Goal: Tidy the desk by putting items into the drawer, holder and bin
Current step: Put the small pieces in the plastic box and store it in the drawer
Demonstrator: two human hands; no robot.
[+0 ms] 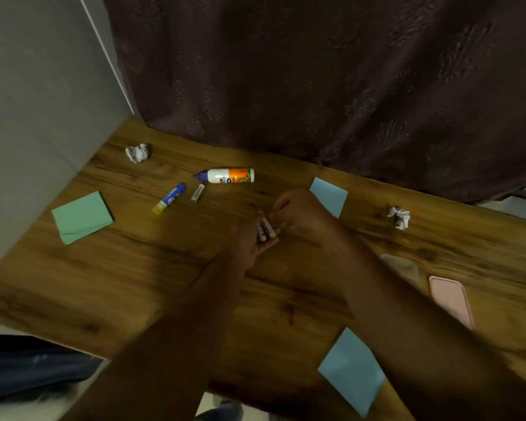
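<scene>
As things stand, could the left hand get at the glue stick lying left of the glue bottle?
Probably not yet: the path across the desk to the glue stick looks free, but the left hand already holds small white items.

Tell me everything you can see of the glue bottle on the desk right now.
The glue bottle lies on its side on the wooden desk, near the far edge by the dark curtain. Its body looks like white plastic with an orange printed label; a purple pointed cap faces the wall side. The cap looks closed. Neither hand touches it; it lies apart from the glue stick and small white tube.
</scene>
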